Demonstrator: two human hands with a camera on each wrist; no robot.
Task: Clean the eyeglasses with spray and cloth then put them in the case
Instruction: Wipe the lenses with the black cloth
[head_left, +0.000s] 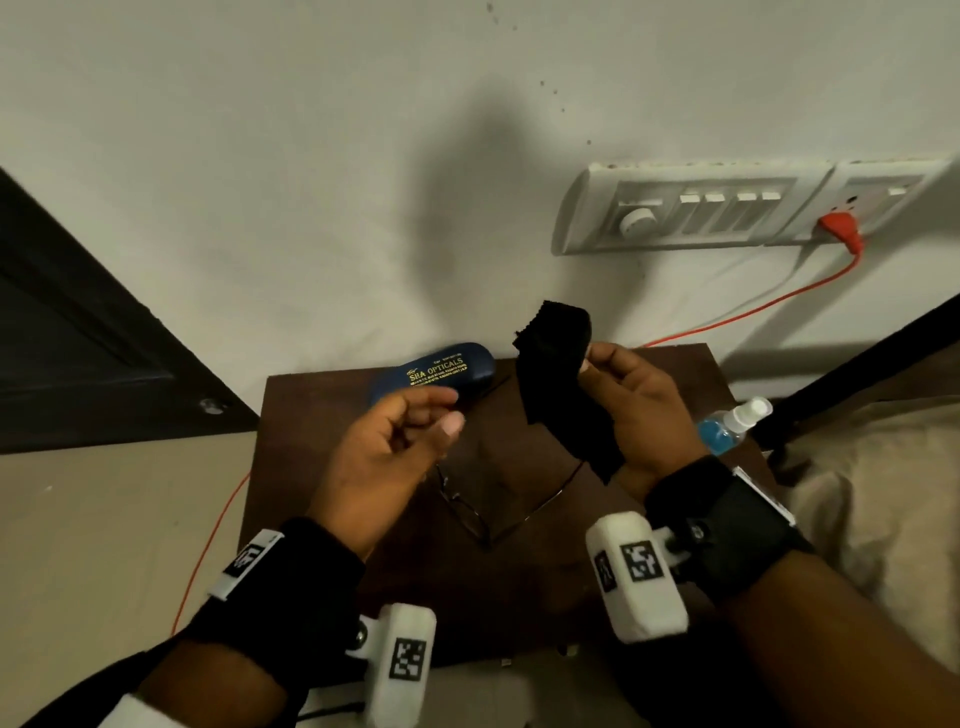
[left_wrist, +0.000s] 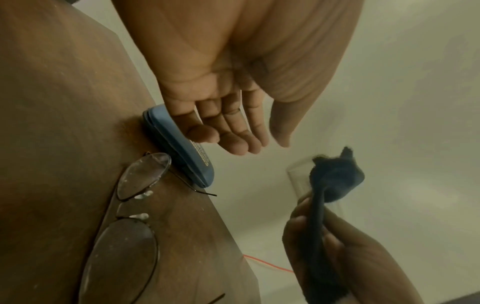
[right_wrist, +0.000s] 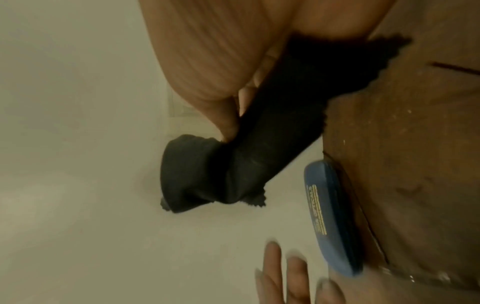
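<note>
Thin-framed eyeglasses (head_left: 480, 512) (left_wrist: 124, 214) lie unfolded on the dark brown table (head_left: 322, 395), their lenses speckled with droplets. A closed blue case (head_left: 431, 371) (left_wrist: 182, 152) (right_wrist: 332, 218) with gold lettering lies at the table's far edge. My right hand (head_left: 628, 400) is raised above the table and holds a black cloth (head_left: 558, 374) (left_wrist: 335, 181) (right_wrist: 233, 164) between thumb and fingers. My left hand (head_left: 400, 436) (left_wrist: 233, 131) hovers empty above the glasses, palm turned toward the cloth, its fingers relaxed and nearly straight in the left wrist view.
A spray bottle (head_left: 732, 423) with blue liquid lies at the table's right edge. A white switchboard (head_left: 727, 208) on the wall carries an orange plug and cable (head_left: 753, 306). A dark door (head_left: 78, 338) stands at left, and beige fabric (head_left: 872, 493) lies at right.
</note>
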